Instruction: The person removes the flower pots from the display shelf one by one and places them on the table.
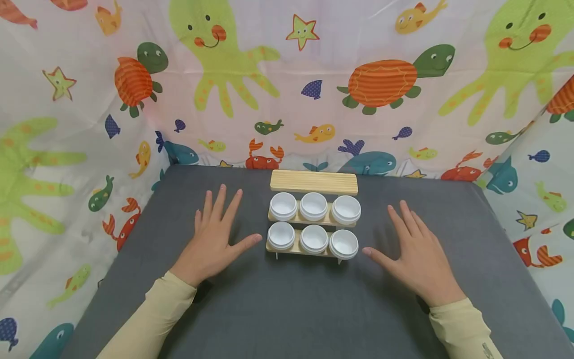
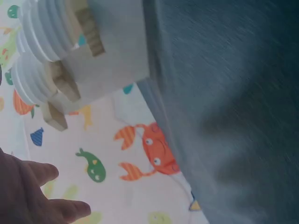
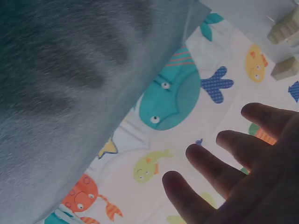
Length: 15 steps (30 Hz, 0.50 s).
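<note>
Nearest the person, the left hand [image 1: 215, 239] and the right hand [image 1: 419, 257] flank the work, fingers [image 1: 219, 203] straight and spread on both, holding nothing; whether either touches the tabletop [image 1: 309, 319] I cannot tell. Taking 12 o'clock as straight ahead, the stepped wooden rack [image 1: 314, 182] stands between them, at about 3 o'clock from the left thumb and between 9 and 10 from the right. Each thumb tip lies just beside an end of its front tier, apart from it; neither hand is clearly nearer. The rack's long axis runs roughly 9 to 3 o'clock, across the gap. Its near tier carries three white cups [image 1: 313, 239], the next three more [image 1: 313, 206]; the top plank lies at 12, before the sea-animal curtain [image 1: 287, 75].
</note>
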Tool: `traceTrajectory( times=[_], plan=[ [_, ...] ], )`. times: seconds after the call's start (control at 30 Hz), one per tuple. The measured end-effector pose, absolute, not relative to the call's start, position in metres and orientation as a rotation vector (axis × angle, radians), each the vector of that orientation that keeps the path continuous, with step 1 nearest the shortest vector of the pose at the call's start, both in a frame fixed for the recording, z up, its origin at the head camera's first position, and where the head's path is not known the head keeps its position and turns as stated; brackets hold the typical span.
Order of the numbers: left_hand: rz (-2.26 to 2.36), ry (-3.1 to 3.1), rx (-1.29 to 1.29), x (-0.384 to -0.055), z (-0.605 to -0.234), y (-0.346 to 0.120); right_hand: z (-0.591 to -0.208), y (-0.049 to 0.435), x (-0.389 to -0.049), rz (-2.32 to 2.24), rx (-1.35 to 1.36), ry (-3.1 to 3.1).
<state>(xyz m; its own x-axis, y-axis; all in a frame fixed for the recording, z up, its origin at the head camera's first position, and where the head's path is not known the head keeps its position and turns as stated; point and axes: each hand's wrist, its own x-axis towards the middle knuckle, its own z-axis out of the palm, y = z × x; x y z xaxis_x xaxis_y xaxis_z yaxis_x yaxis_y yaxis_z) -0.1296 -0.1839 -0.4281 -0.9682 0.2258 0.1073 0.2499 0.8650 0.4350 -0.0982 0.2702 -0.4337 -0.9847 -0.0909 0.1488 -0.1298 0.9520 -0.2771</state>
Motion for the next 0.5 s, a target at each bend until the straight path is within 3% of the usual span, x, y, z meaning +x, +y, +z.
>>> traceTrajectory(
  times=[0.5],
  plan=[
    [-1.280,-2.847,-0.475,-0.144,-0.419,-0.149,-0.409,0.233,-0.112,0.663,0.205,-2.883]
  ],
)
